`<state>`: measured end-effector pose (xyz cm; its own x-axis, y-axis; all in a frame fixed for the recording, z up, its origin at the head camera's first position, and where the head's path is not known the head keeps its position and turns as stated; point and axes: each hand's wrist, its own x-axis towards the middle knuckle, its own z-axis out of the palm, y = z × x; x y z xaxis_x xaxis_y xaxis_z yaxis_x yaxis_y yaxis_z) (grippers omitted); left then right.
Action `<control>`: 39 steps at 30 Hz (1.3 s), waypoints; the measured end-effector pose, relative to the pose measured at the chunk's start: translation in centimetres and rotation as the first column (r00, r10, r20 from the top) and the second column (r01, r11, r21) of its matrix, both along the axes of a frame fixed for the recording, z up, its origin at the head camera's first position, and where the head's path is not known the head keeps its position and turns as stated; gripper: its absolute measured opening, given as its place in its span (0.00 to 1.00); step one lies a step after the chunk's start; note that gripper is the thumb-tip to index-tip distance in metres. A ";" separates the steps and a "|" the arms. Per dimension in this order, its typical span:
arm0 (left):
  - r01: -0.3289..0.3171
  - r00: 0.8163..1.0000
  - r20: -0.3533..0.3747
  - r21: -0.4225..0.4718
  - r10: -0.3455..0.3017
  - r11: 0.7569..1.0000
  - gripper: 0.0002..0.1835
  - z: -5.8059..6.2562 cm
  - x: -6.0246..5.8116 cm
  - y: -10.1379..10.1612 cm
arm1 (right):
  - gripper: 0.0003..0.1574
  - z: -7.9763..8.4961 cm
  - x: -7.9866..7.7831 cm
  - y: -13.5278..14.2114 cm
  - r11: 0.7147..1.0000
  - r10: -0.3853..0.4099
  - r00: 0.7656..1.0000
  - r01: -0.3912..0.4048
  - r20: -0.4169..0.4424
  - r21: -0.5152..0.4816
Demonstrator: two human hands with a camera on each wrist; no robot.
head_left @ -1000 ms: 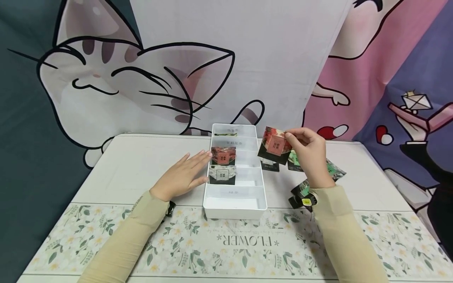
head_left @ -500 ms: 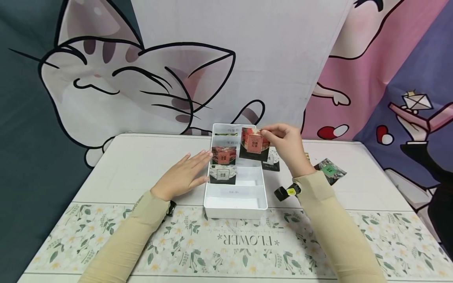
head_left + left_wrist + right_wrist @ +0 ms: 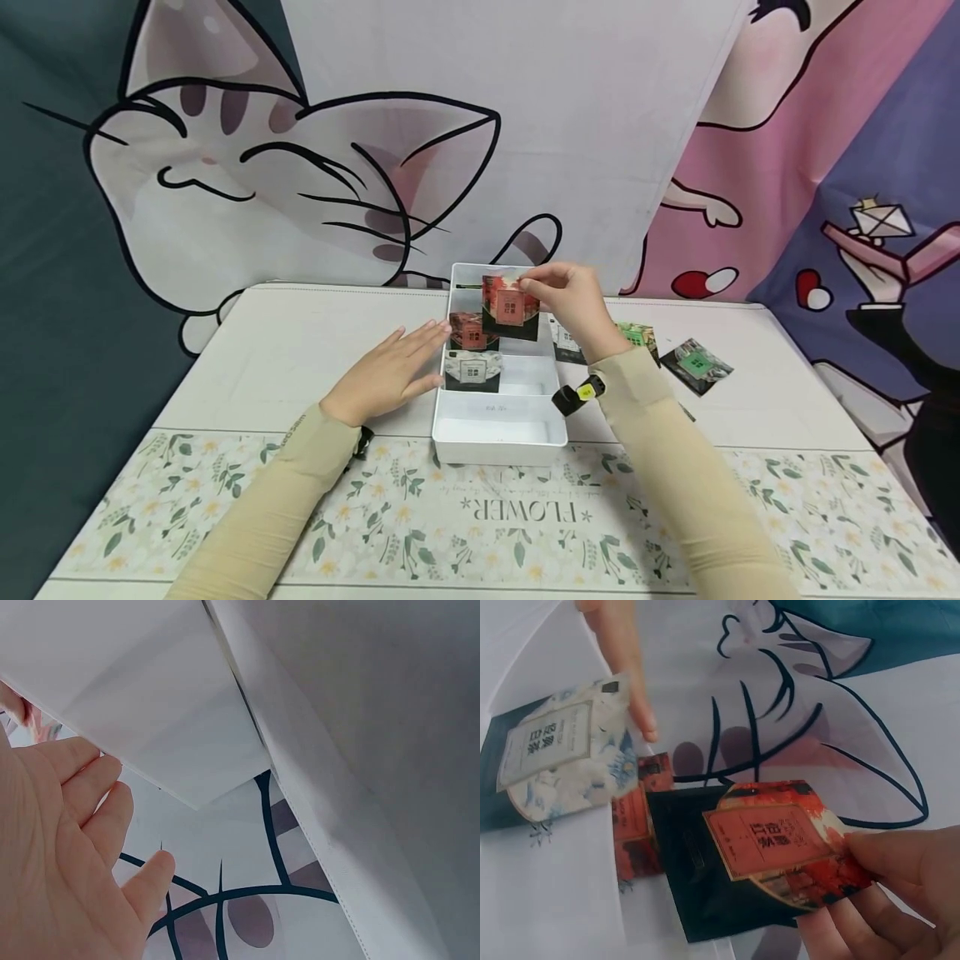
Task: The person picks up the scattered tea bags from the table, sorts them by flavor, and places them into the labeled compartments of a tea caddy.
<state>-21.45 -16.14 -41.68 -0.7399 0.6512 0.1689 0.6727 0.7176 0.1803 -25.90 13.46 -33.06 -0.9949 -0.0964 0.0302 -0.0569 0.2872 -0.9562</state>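
Note:
My right hand pinches a red and black tea sachet by its upper corner, over the white divided box. In the right wrist view thumb and fingers grip the edge of that sachet. Inside the box, a second red sachet stands in a middle compartment, partly behind the held one. A white and black sachet stands in the compartment nearer me. My left hand has its fingers straight, with the fingertips right at the box's left wall. The left wrist view shows that wall beside the fingers.
Right of the box lie a white and black sachet, a yellow-green one and a dark green one. A black wrist strap with a camera hangs by the right cuff. A cartoon cloth hangs behind the table.
My right hand has carried the red sachet leftward from beside the box to over its compartments. The left hand has stayed at the box's left side.

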 end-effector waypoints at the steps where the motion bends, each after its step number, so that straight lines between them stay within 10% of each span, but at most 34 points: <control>1: 0.002 1.000 -0.003 0.002 -0.002 1.000 0.39 0.0 0.0 0.0 | 0.11 -0.1 0.0 -0.2 1.000 0.006 1.000 -0.006 -0.001 0.012; 16: 0.003 1.000 0.006 0.015 -0.003 1.000 0.39 -0.1 0.0 -0.1 | 0.04 -0.2 -0.2 -2.4 0.931 0.091 0.996 -0.082 -0.010 0.356; 39: -0.002 1.000 0.017 0.016 0.001 1.000 0.40 -0.1 0.0 -0.1 | 0.03 -1.1 -0.5 -3.4 0.893 0.173 0.985 -0.162 0.011 0.420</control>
<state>-21.44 -16.27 -41.73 -0.7437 0.6475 0.1667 0.6685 0.7155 0.2030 -26.39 10.04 -34.15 -0.9623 -0.2710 -0.0242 -0.1625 0.6438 -0.7478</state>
